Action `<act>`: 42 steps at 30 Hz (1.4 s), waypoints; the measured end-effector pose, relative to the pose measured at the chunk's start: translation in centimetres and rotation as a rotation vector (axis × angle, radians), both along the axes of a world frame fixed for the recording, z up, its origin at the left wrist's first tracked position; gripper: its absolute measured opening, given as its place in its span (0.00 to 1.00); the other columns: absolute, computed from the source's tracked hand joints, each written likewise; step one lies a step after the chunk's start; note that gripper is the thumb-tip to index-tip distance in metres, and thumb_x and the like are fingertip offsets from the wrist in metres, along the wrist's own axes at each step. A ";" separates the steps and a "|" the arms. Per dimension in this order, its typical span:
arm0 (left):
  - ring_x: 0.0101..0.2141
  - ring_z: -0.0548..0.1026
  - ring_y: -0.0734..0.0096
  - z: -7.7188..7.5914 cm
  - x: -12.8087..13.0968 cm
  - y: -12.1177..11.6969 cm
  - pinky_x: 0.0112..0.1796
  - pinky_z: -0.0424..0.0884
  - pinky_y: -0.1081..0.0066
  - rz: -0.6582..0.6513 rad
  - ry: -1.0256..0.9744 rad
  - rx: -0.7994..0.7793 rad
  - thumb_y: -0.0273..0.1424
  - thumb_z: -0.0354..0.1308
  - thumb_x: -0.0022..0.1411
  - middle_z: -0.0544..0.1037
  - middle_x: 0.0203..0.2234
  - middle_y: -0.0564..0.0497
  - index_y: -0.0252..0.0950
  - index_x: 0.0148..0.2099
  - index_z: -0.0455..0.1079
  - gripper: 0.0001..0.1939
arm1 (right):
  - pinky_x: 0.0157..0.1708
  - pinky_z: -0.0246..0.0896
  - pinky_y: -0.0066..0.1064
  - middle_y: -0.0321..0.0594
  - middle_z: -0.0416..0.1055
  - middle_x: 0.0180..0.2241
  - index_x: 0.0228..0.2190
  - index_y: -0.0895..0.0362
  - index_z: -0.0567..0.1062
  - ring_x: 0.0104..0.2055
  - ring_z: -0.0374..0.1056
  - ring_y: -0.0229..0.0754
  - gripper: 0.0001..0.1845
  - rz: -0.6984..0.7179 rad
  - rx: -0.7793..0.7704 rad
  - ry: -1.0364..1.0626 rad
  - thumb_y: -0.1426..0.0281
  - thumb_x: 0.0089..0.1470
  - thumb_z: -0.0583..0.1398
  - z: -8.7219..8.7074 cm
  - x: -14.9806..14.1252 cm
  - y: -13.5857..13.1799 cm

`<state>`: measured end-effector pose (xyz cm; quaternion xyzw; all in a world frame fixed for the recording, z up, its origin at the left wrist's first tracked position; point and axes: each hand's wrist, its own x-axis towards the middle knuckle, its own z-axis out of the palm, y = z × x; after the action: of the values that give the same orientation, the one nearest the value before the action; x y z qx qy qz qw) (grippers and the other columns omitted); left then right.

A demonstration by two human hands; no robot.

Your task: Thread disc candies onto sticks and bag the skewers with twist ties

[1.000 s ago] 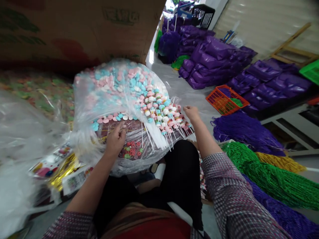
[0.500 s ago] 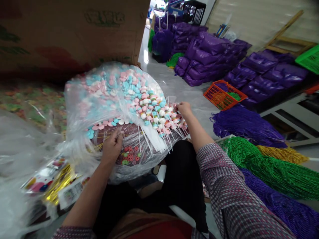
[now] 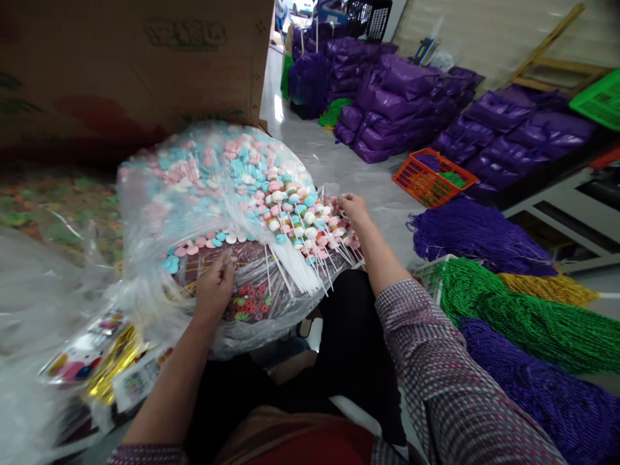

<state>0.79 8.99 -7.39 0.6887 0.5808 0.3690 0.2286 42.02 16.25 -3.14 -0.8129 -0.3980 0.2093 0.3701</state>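
My left hand (image 3: 214,287) is closed with fingertips together, over the brown surface below a row of pink, blue and white candy discs (image 3: 200,241). Whatever may be in its pinch is too small to name. Small red and green candy rings (image 3: 250,302) lie close to it. At the right end of a pile of candy skewers (image 3: 301,216) is my right hand (image 3: 355,209), fingers pinched against the pile's edge; what they hold is hidden. White sticks (image 3: 300,274) of the skewers point toward me. Behind lies a clear plastic bag (image 3: 208,161) full of pastel candies.
A large cardboard box (image 3: 145,71) stands behind the bag. To the left are another bag of orange-green candies (image 3: 72,206) and shiny gold packaging (image 3: 113,365). On the right lie green bead strands (image 3: 513,310), purple strands (image 3: 475,236), an orange crate (image 3: 431,181) and stacked purple bags (image 3: 407,103).
The view has shifted slightly, so most things appear a little further left. Both hands stay almost in the same places over the candies, fingers still closed.
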 end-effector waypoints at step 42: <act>0.47 0.85 0.56 0.6 0.6 0.1 0.51 0.79 0.61 -0.006 0.075 0.063 0.46 0.52 0.65 0.87 0.46 0.45 0.36 0.52 0.81 0.25 | 0.17 0.51 0.23 0.25 0.59 0.15 0.24 0.53 0.66 0.16 0.53 0.32 0.12 -0.157 0.422 0.533 0.71 0.60 0.57 3.1 -3.3 0.8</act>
<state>1.43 9.07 -6.84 0.7105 0.5751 0.3604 0.1858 38.70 17.01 -0.01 -0.6633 -0.2581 0.2982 0.6360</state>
